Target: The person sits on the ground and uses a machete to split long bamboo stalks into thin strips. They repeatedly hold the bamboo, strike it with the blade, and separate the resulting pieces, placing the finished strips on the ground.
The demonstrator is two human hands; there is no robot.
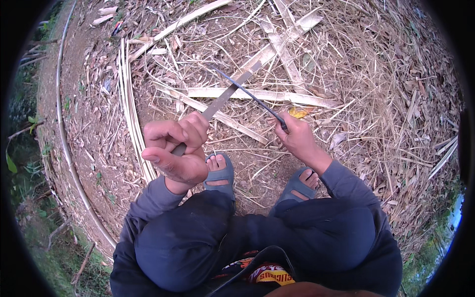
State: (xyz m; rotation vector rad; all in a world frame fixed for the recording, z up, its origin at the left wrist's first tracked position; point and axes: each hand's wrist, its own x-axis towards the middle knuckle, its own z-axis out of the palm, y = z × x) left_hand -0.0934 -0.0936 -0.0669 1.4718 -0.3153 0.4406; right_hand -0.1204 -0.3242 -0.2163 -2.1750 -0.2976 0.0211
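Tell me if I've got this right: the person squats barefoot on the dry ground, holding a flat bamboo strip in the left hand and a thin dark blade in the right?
Not quite: the feet are not bare. The head view shows grey sandals on both feet. The rest holds: the left hand grips a flat bamboo strip, and the right hand holds a thin dark blade that crosses it.

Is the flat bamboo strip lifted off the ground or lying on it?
Lifted. The left hand grips one end of the flat bamboo strip, which angles up over the litter; the right hand holds a thin dark blade across it.
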